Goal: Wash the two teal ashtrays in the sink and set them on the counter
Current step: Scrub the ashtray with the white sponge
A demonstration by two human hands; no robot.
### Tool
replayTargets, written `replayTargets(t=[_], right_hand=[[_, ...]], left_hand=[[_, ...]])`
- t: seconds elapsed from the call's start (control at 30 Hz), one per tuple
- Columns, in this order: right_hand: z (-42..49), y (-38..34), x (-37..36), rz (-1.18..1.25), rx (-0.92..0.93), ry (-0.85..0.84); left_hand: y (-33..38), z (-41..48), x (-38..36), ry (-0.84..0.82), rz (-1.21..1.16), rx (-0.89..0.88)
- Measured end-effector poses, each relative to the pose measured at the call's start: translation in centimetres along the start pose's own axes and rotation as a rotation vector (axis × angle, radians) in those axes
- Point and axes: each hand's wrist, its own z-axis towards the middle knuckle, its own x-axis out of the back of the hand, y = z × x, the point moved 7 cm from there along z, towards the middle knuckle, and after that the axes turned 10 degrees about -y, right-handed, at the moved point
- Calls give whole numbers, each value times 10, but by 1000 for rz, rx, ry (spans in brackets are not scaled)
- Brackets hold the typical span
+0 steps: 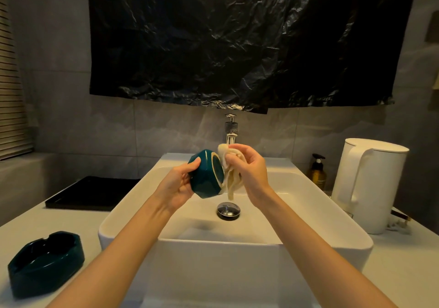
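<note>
From the head camera, the left hand (177,184) gripped one teal ashtray (206,177) above the sink (237,260), fingers curled round its faceted side. The ashtray was tipped on edge, its underside turned to the right. The right hand (251,167) pinched a pale cloth (231,184) against that underside (a loose end hung down toward the drain plug (228,209)). The faucet (230,132) stood just behind the hands. The second teal ashtray (46,262) sat upright on the table (47,220) left of the sink, well apart from the first. A black tray (95,192) lay further back, with a white kettle (370,184) and a pump bottle (317,172) on the right.
</note>
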Motion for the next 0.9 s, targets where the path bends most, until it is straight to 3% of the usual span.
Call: replayTargets(t=[0.1, 0.27, 0.47, 0.77, 0.9], right_hand=[[-1, 0, -9, -96, 28, -69], [-1, 0, -20, -13, 6, -231], [-7, 1, -23, -91, -46, -264], [0, 1, -8, -258, 144, -55], [0, 8, -5, -412, 124, -39]], left_hand=[[-2, 1, -1, -15, 26, 24], [1, 0, 2, 1, 6, 13], [3, -1, 6, 28, -40, -10], [0, 1, 0, -32, -64, 26], [5, 1, 2, -29, -100, -17]])
